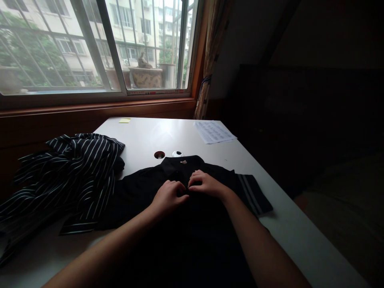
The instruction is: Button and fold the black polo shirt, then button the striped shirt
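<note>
A black collared short-sleeved shirt (141,188) lies spread on the white table, its collar toward the window. Two grey stripes band its right sleeve (255,194). My left hand (170,195) and my right hand (205,183) meet at the front opening below the collar. Both have their fingers curled and pinched on the shirt's dark fabric, fingertips almost touching. Whether a button sits between them is too dark to make out. A small pale label shows inside the collar.
Black clothing with white stripes (81,172) lies heaped at the table's left. Printed sheets (214,132) rest near the far right edge, and a yellow sticky note (124,120) at the far left. Two round holes (159,155) pierce the white table (270,236). Beyond stands a barred window.
</note>
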Available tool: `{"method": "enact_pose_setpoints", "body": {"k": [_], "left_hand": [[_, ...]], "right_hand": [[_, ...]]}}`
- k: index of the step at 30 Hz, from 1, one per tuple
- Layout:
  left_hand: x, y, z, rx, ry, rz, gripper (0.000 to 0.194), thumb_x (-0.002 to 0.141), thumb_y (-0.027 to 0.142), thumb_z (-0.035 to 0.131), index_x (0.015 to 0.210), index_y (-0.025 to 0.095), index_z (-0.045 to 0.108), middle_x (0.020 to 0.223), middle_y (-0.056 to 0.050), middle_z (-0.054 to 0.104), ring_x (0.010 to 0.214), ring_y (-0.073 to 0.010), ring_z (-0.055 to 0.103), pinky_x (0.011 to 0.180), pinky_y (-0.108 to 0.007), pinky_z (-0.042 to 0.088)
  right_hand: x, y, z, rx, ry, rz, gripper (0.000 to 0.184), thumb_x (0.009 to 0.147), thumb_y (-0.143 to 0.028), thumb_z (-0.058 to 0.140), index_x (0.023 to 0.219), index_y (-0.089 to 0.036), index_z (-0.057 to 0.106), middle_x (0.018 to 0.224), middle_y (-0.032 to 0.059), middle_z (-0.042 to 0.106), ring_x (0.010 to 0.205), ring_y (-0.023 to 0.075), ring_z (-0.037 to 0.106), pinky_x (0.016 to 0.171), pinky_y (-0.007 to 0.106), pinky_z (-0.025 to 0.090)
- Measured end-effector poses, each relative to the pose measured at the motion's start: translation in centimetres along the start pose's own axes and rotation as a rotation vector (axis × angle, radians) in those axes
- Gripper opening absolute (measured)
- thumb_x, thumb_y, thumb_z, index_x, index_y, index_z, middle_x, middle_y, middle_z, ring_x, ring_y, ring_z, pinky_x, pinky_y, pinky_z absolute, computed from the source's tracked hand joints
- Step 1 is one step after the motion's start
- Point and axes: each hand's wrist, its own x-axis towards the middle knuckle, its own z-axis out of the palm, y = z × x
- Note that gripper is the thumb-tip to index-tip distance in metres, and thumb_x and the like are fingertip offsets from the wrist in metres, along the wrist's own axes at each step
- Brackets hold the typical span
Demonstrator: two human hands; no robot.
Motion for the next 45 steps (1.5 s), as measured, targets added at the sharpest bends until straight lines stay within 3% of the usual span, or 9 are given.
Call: {"method": "enact_pose_setpoints", "body": {"k": [5, 11, 15, 23, 30, 39, 45], "left_hand": [[-0.05, 0.44, 0.52, 0.003, 0.051, -0.037, 0.014, 0.076, 0.030, 0.072, 0.084, 0.024, 0.062, 0.085, 0.000, 0.070, 0.084, -0.0216, 0.060, 0.073, -0.031, 0.046], [-0.01, 0.46, 0.63, -0.016, 0.021, -0.052, 0.008, 0.076, 0.023, 0.067, 0.082, 0.025, 0.064, 0.085, 0.000, 0.071, 0.085, -0.0216, 0.061, 0.071, -0.031, 0.045], [-0.10, 0.38, 0.19, -0.034, -0.014, -0.073, 0.013, 0.074, 0.018, 0.064, 0.085, 0.025, 0.066, 0.083, 0.001, 0.070, 0.084, -0.0208, 0.060, 0.071, -0.030, 0.044], [-0.38, 0.33, 0.28, 0.011, 0.012, -0.052, 0.011, 0.074, 0.019, 0.063, 0.084, 0.023, 0.061, 0.080, 0.000, 0.069, 0.080, -0.0206, 0.059, 0.069, -0.030, 0.043], [-0.34, 0.26, 0.81, 0.077, 0.037, -0.012, 0.012, 0.080, 0.034, 0.065, 0.080, 0.023, 0.060, 0.080, -0.002, 0.067, 0.078, -0.0214, 0.058, 0.069, -0.032, 0.041], [-0.23, 0.20, 0.99, 0.115, 0.049, 0.011, 0.002, 0.080, 0.023, 0.064, 0.078, 0.023, 0.063, 0.081, -0.002, 0.066, 0.079, -0.0199, 0.057, 0.069, -0.030, 0.041], [-0.38, 0.13, 0.98, 0.066, 0.094, -0.002, 0.008, 0.082, 0.022, 0.062, 0.078, 0.024, 0.068, 0.085, -0.002, 0.068, 0.084, -0.0203, 0.058, 0.072, -0.030, 0.043]], "right_hand": [[0.01, -0.41, 0.07, 0.088, 0.001, 0.030, 0.015, 0.081, -0.034, 0.073, 0.092, -0.024, 0.076, 0.094, 0.0030, 0.070, 0.102, 0.0221, 0.059, 0.099, 0.039, 0.041], [-0.18, -0.16, 0.20, 0.211, 0.009, 0.174, 0.037, 0.076, -0.032, 0.076, 0.111, -0.023, 0.070, 0.100, 0.0035, 0.070, 0.097, 0.0216, 0.064, 0.091, 0.036, 0.047], [-0.30, -0.20, 0.21, 0.259, -0.004, 0.135, 0.042, 0.080, -0.022, 0.070, 0.121, -0.023, 0.063, 0.099, 0.0020, 0.071, 0.098, 0.0199, 0.064, 0.094, 0.036, 0.046], [-0.09, -0.27, 0.12, -0.048, -0.012, 0.007, 0.012, 0.078, -0.018, 0.072, 0.087, -0.025, 0.076, 0.087, 0.0027, 0.066, 0.101, 0.0221, 0.056, 0.094, 0.036, 0.043], [0.14, -0.48, 0.48, -0.063, 0.000, -0.023, 0.010, 0.078, -0.019, 0.073, 0.085, -0.025, 0.076, 0.084, 0.0024, 0.066, 0.096, 0.0213, 0.057, 0.089, 0.035, 0.044], [0.20, -0.57, 0.54, -0.094, -0.052, -0.013, 0.012, 0.079, -0.021, 0.072, 0.089, -0.026, 0.077, 0.086, 0.0027, 0.067, 0.099, 0.0221, 0.057, 0.092, 0.035, 0.044], [0.05, -0.91, 0.17, -0.094, -0.127, 0.026, 0.017, 0.078, -0.021, 0.073, 0.094, -0.026, 0.077, 0.088, 0.0028, 0.065, 0.102, 0.0227, 0.053, 0.095, 0.036, 0.042]]}}
